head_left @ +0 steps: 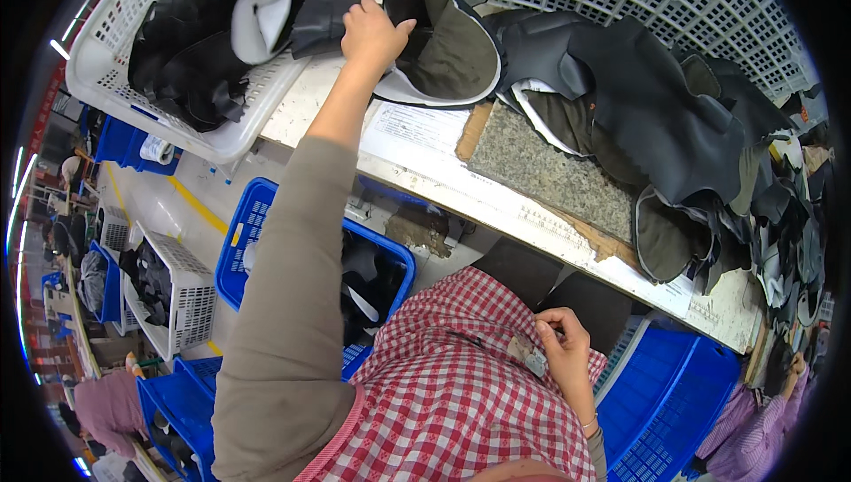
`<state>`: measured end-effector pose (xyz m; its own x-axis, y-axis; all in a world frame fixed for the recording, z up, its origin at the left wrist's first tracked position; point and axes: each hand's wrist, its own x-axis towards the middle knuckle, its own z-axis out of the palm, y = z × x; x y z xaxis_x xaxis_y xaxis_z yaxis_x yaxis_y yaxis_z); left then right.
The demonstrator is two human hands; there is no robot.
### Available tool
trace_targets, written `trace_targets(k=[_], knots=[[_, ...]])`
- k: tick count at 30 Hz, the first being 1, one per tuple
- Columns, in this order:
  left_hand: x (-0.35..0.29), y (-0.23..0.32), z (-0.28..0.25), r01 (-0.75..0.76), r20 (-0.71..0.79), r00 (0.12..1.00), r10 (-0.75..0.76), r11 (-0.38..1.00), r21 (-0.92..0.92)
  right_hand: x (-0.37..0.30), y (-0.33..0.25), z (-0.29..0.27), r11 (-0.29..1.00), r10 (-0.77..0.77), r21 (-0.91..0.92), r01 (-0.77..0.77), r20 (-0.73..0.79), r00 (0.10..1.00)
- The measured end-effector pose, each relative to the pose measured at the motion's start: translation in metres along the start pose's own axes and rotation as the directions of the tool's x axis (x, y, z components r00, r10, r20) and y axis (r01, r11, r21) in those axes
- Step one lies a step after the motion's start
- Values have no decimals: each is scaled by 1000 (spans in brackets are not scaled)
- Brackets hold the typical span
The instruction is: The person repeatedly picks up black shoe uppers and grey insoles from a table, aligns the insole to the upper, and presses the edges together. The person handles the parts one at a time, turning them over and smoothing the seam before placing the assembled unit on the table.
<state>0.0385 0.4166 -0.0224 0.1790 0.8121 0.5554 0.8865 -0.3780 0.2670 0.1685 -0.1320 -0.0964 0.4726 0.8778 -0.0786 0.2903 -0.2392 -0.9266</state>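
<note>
My left hand [372, 34] reaches far over the workbench, its fingers closed on the edge of a black leather piece [321, 25]. That piece spans from the hand to the white basket [248, 123]. Right beside the hand lies a black shoe upper [456, 48] with a dark olive lining and a pale edge. My right hand [567, 349] is low at the front of the red-and-white checked apron [443, 376], fingers bent and pressed together. A small greyish patch [532, 358] shows beside its fingers; whether they grip it or the cloth is hidden.
Black cut pieces [191, 66] and a white curved piece [261, 21] fill the basket. Black uppers [656, 110] heap along the bench's right, over a stone slab [541, 163]. Blue crates [248, 207] stand below the bench edge. Another person's hand [795, 367] works at far right.
</note>
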Motion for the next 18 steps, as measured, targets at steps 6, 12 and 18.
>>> trace_targets(k=[6, 12, 18], knots=[[33, -16, -31, -114, 54, 991, 123, 982, -149, 5, -10, -11, 998, -28, -58, 36, 137, 990], [-49, 19, -118, -520, -597, 789, 145, 675, -523, 34, -33, -40, 944, -212, 296, 148, 197, 957], [-191, 82, -76, -507, 141, 638, 757, 551, -662, 83, -22, -43, 68, -81, 994, -81, 87, 993]])
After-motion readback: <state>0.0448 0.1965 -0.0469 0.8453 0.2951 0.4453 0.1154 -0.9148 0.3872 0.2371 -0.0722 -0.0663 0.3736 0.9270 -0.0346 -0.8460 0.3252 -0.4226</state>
